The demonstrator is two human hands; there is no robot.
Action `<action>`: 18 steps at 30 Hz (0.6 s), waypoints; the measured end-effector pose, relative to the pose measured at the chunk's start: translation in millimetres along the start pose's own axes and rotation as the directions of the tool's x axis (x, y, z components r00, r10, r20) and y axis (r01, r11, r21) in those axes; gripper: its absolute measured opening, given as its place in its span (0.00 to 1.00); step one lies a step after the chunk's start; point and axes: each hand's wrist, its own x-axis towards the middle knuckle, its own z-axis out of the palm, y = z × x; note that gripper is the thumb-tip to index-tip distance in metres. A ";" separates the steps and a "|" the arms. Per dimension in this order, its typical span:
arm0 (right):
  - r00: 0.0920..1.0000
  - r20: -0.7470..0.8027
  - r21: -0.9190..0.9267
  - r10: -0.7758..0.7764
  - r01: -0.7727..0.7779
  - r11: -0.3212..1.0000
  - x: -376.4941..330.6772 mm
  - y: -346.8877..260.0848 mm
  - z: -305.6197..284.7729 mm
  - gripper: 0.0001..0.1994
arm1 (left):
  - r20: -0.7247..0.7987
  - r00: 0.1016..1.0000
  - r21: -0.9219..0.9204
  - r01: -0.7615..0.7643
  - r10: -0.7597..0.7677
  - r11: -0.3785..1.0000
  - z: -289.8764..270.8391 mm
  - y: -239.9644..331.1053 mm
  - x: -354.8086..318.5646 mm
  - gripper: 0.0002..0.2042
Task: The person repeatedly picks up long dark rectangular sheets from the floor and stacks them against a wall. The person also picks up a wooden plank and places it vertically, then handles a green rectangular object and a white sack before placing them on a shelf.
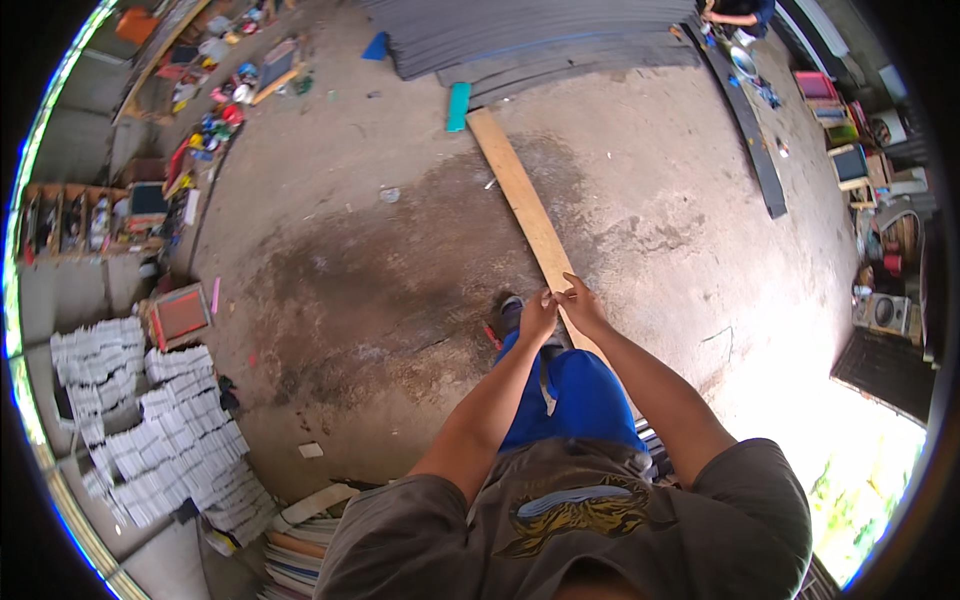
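Observation:
My left hand (540, 318) and my right hand (584, 305) meet in front of my blue trousers, fingertips almost touching. The fingers of both are pinched together, and whatever lies between them is too small to make out. Below the hands a long, narrow tan board (522, 195) stretches away across the floor. Its near end runs beside my right leg, partly covered by my right hand and wrist. A dark shoe (512, 305) shows just left of my left hand. Touching or nearly touching the board's far end is a small teal-green piece (458, 107).
Grey corrugated sheets (540, 40) cover the far floor, with a blue triangular piece (376, 46) beside them. A long dark strip (745, 130) lies right, near another person's arm (735, 19). White stacks (165, 420) stand left. Shelves (90, 220) line the left wall. Bright light enters lower right.

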 end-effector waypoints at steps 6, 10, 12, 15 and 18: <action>0.992 -0.097 -0.077 0.077 -0.085 0.993 71.6 70.8 40.4 0.36 | 0.147 0.965 0.003 0.218 -0.217 0.976 21.4 -48.2 82.2 0.23; 0.978 -0.071 -0.133 0.194 -0.202 0.970 132.7 114.0 58.7 0.40 | 0.133 0.926 0.015 0.355 -0.354 0.935 57.0 -110.9 145.1 0.27; 0.965 -0.057 -0.143 0.256 -0.262 0.954 165.7 159.1 75.5 0.41 | 0.155 0.901 0.008 0.410 -0.406 0.912 80.3 -148.1 178.6 0.27; 0.954 -0.073 -0.197 0.291 -0.300 0.934 220.7 234.6 97.0 0.46 | 0.239 0.870 -0.024 0.448 -0.430 0.893 109.7 -191.0 235.4 0.29; 0.926 -0.030 -0.243 0.376 -0.372 0.896 275.1 298.8 122.5 0.48 | 0.217 0.832 -0.063 0.533 -0.510 0.844 140.3 -268.9 285.0 0.30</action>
